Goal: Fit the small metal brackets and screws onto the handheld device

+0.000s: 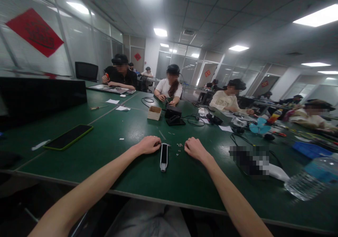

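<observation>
A slim white device with a long black face (164, 154) lies on the green table in front of me. My left hand (150, 145) rests on the table just left of its far end, fingers curled in, with nothing visible in them. A thin small piece sticks out to the right of the device's top. Several tiny metal parts (180, 145) lie scattered between the device and my right hand (194, 148). That hand also rests on the tabletop, its fingers bent under and nothing seen in its grasp.
A phone in a green case (69, 137) lies to the left. Farther off are a small box (154, 113) and a black stand (174, 116). A water bottle (310, 177), a blue tray (311, 149) and a small blue fan (260, 126) are right. Several people sit across.
</observation>
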Motion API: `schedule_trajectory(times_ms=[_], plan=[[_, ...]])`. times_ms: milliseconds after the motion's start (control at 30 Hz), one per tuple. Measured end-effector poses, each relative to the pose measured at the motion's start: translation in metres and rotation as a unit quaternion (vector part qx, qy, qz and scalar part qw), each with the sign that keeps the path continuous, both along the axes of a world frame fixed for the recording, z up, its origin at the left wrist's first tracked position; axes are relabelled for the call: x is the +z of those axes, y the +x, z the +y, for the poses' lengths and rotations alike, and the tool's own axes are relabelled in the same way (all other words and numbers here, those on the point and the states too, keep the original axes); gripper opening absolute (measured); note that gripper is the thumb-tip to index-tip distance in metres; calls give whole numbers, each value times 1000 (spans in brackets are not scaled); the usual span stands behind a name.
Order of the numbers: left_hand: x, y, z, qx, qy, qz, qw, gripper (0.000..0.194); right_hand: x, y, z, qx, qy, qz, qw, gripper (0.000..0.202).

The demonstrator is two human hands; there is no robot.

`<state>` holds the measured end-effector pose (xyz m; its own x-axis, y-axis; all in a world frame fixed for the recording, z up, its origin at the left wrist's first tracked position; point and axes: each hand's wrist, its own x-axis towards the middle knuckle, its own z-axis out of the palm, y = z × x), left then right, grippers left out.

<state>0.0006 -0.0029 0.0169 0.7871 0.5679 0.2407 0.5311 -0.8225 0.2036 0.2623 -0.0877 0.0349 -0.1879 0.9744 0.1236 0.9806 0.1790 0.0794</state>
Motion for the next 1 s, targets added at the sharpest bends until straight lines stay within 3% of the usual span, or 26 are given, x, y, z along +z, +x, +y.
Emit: schedule_trajectory(times_ms=[267, 433, 600, 867, 1000], plan=[[7, -4, -5, 30, 60, -67, 996, 18, -14, -11, 4, 67, 74, 182, 978, 21], [6, 2, -13, -30, 96, -122, 987, 15, -17, -40, -1, 133, 124, 326, 928, 18], [3, 11, -21, -80, 128, -159, 976, 15, -20, -63, -7, 123, 111, 439, 883, 19], [1, 14, -26, -112, 162, -199, 960, 14, -22, -72, -10, 121, 70, 490, 861, 25], [2, 14, -24, -114, 152, -193, 963, 17, -21, -71, -11, 118, 80, 477, 867, 24]])
